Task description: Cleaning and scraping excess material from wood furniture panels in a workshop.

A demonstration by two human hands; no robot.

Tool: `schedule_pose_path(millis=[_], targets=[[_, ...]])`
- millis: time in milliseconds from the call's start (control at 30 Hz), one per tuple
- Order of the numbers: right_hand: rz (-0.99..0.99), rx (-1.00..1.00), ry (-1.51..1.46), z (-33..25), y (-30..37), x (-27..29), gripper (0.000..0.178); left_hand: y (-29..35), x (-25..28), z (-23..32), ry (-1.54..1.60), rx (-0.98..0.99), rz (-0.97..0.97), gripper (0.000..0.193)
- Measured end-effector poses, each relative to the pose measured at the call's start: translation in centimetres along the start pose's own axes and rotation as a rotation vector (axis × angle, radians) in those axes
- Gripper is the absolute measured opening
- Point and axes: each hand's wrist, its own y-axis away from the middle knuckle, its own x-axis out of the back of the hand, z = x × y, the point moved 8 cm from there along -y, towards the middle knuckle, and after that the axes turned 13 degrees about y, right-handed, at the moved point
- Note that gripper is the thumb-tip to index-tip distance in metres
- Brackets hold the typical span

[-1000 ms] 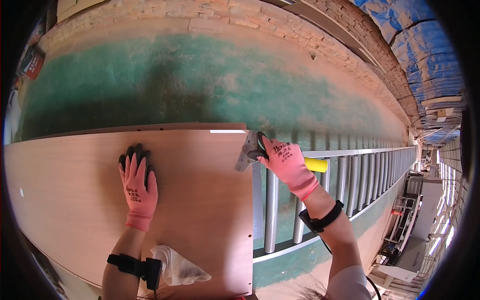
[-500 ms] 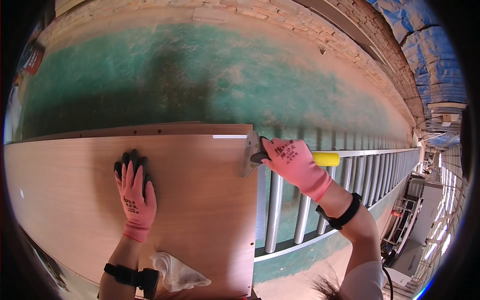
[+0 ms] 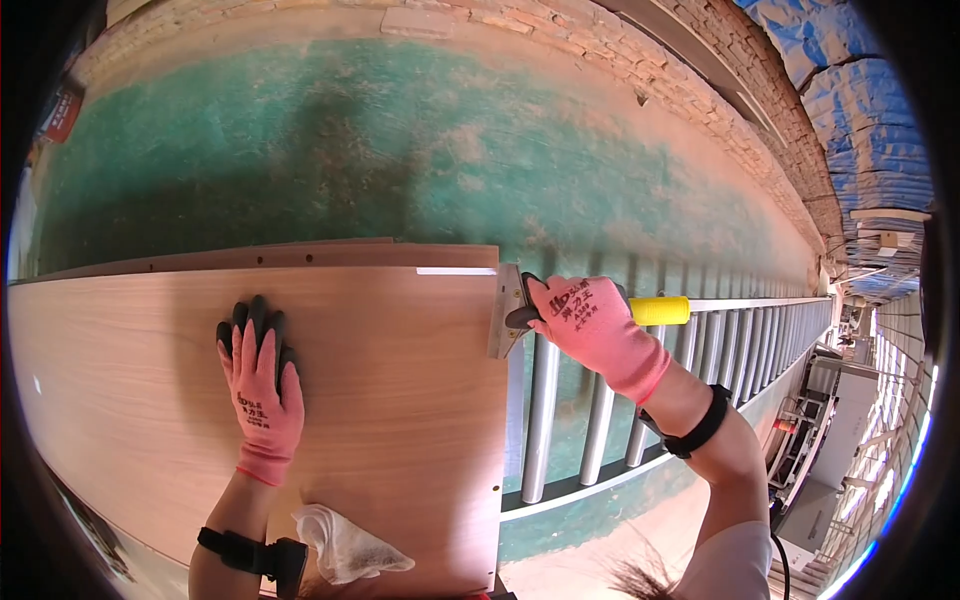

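Observation:
A wide wood-grain panel (image 3: pixel 390 400) lies flat in front of me. My left hand (image 3: pixel 262 385), in a pink glove with dark fingertips, rests on it with the fingers stretched out. In my gloved right hand (image 3: pixel 590 325) is a scraper (image 3: pixel 505 318) with a broad metal blade and a yellow handle end. Its blade lies along the panel's right edge, near the far corner; I cannot tell whether it touches. A crumpled white cloth (image 3: pixel 350 545) lies on the panel near my left forearm. Beneath the far edge, part of another board (image 3: pixel 330 256) shows.
From the panel's right end a metal roller conveyor (image 3: pixel 600 420) runs off to the right. Beyond the panel lies a worn green floor (image 3: pixel 450 150), bordered by a low brick wall (image 3: pixel 600 60). Blue sheeting (image 3: pixel 865 130) stands far right, with equipment (image 3: pixel 825 440) below it.
The scraper has shifted slightly right relative to the panel, and its blade, blurred before, now looks sharp and straighter along the edge. My left hand stays flat in about the same place.

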Motion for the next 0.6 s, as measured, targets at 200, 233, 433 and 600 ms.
schedule_pose_path(millis=[200,233,433,600], targets=[[0.005,0.025,-0.01,-0.16,-0.16,0.4,0.031,-0.1,-0.21,0.03,0.013,0.018,-0.025,0.039],[0.038,0.023,-0.023,-0.01,0.17,0.37,0.032,-0.1,-0.28,-0.1,0.01,0.019,-0.024,0.039],[0.0,0.018,-0.003,0.45,0.37,-0.35,0.036,-0.14,-0.1,-0.17,0.007,-0.011,0.022,0.04],[-0.018,0.069,0.045,-0.07,-0.08,-0.08,0.036,-0.12,-0.16,-0.1,0.01,-0.006,0.024,0.04]])
